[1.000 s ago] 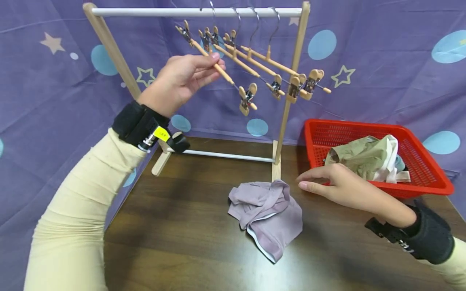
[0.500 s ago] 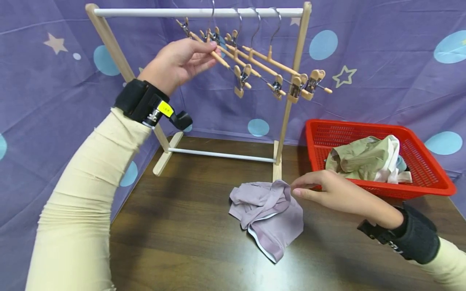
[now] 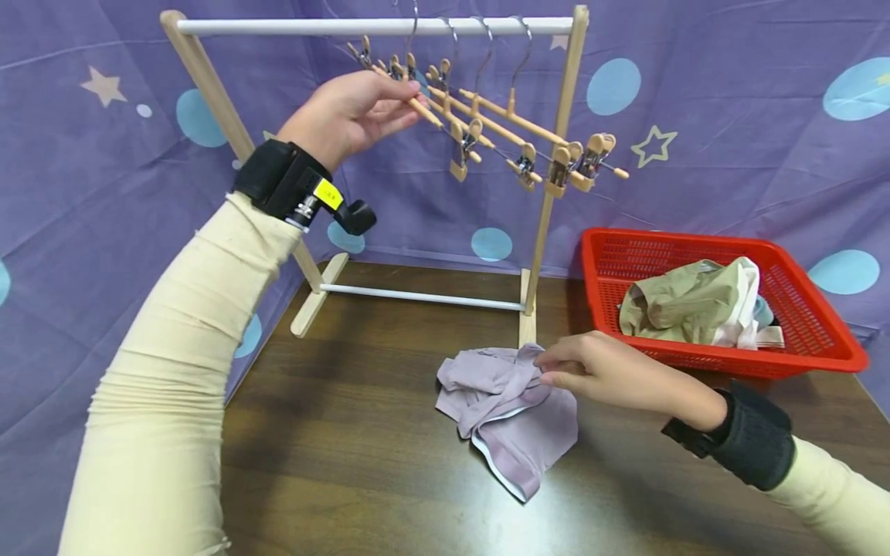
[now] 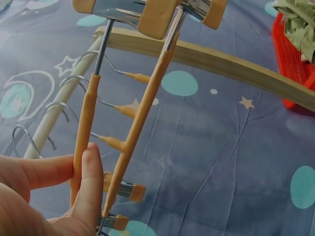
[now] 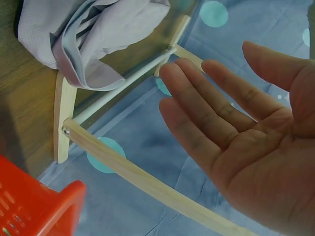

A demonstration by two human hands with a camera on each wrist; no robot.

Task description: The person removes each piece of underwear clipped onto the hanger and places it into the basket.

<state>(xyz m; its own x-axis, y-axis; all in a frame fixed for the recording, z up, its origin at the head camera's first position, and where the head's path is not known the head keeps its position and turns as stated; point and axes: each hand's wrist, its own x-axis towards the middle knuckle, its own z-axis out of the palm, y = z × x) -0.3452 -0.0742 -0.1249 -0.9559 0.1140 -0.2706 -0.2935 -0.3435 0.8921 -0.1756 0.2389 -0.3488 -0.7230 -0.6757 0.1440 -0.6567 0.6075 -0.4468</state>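
Observation:
My left hand (image 3: 351, 116) pinches the wooden bar of a clip hanger (image 3: 427, 113) between thumb and fingers, up by the rack's top rail. In the left wrist view, thumb and finger lie on either side of that bar (image 4: 87, 110), close beside another hanger (image 4: 142, 113). A lilac garment (image 3: 507, 417) with a white-edged band lies crumpled on the table. Just over its right side hovers my right hand (image 3: 612, 372), fingers loosely bent. Seen in the right wrist view, the palm (image 5: 266, 157) holds nothing and is apart from the lilac cloth (image 5: 118, 29).
Several clip hangers (image 3: 514, 116) hang at the right of the white rail (image 3: 292, 26). The rack's wooden post (image 3: 552, 177) stands behind the garment. At the right, a red basket (image 3: 820, 309) holds olive and white clothes (image 3: 688, 301). A purple curtain (image 3: 417, 224) closes off the back.
My left hand has risen a little, lifting the hanger's near end. My right hand has moved left from beside the basket to over the lilac garment, which lies unmoved.

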